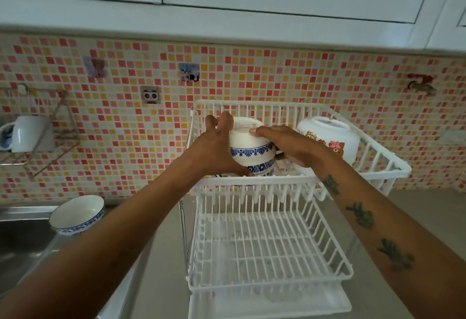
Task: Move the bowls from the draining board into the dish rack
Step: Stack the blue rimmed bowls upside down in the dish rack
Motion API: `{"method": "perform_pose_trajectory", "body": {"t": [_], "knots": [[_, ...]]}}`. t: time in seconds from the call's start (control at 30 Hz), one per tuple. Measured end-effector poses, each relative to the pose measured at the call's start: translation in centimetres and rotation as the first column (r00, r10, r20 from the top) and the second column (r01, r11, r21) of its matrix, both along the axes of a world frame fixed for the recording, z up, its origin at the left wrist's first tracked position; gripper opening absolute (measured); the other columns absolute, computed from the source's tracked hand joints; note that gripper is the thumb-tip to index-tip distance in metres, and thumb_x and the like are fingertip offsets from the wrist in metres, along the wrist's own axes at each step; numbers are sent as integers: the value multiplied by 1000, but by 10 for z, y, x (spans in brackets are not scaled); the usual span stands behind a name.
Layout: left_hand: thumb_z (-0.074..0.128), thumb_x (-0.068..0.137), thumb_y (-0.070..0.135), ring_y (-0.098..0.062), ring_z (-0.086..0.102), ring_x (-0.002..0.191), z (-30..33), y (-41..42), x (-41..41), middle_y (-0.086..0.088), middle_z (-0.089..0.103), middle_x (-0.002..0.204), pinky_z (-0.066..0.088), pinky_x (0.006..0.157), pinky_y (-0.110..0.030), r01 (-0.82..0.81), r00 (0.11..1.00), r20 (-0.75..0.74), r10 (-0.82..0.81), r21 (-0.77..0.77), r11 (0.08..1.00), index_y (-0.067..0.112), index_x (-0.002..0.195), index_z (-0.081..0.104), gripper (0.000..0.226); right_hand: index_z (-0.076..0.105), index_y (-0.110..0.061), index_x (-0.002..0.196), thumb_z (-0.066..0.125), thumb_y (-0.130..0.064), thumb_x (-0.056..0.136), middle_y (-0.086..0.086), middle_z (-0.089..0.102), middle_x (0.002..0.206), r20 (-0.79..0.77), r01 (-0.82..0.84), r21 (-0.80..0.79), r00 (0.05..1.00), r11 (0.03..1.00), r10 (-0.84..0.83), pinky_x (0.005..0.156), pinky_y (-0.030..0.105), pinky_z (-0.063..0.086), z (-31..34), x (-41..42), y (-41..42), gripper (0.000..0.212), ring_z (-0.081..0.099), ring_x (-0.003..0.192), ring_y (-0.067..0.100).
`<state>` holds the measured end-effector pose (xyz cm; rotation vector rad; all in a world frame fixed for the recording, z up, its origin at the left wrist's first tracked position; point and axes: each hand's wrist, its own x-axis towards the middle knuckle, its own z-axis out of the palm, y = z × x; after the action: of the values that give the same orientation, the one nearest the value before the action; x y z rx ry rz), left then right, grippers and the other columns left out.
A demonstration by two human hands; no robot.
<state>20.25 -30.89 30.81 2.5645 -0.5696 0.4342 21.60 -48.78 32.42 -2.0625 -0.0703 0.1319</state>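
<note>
A white two-tier dish rack (272, 182) stands on the counter. In its upper tier a white bowl with blue flower bands (252, 152) sits upside down, seemingly stacked on a second one. My left hand (214, 149) grips its left side and my right hand (285, 144) rests on its top and right side. To the right in the same tier another white bowl with cartoon bears (327, 137) lies upside down. One blue-rimmed bowl (77, 214) stands upright on the steel draining board (63, 240) at the left.
The rack's lower tier (264, 243) holds nothing, with a drip tray (269, 303) beneath. A steel sink (17, 240) lies at the far left. A wire wall shelf (37, 127) with a white mug (27, 133) hangs on the mosaic tiles. Cupboards hang overhead.
</note>
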Motion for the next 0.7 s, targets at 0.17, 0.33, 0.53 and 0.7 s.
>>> {"method": "perform_pose_trajectory", "body": {"t": [0.17, 0.33, 0.53, 0.7], "knots": [[91, 55, 40, -33, 57, 112, -3, -1, 2, -12, 29, 138, 55, 87, -34, 2, 1000, -18, -2, 5, 1000, 13, 136, 23, 110, 49, -16, 130, 55, -50, 87, 4, 62, 122, -20, -14, 6, 1000, 1000, 14, 80, 32, 47, -3, 2, -1, 56, 60, 100, 18], [91, 53, 42, -38, 52, 120, -6, -2, 4, -14, 24, 140, 53, 96, -45, 26, 998, -49, -25, 7, 1000, 14, 137, 21, 113, 43, -19, 136, 54, -52, 87, 3, 56, 134, -19, -7, -3, 1000, 1000, 7, 96, 39, 46, -6, 2, -6, 60, 56, 110, 19], [86, 64, 45, -26, 29, 136, 17, 16, 3, -4, 22, 144, 36, 112, -43, 122, 979, -137, -154, -219, 968, 23, 142, 20, 105, 19, -26, 152, 54, -49, 89, -2, 17, 162, 259, 69, -30, 964, 997, -59, 106, 34, 29, 13, -6, 16, 76, 26, 145, 19], [70, 83, 47, -22, 28, 142, 30, 73, 0, -3, 21, 155, 32, 113, -37, 127, 988, -39, -152, -372, 919, 22, 147, 19, 85, 30, -30, 148, 55, -44, 91, -4, 23, 160, 531, 16, -36, 847, 999, 5, 109, 35, 28, 43, -20, 76, 64, 27, 145, 16]]}}
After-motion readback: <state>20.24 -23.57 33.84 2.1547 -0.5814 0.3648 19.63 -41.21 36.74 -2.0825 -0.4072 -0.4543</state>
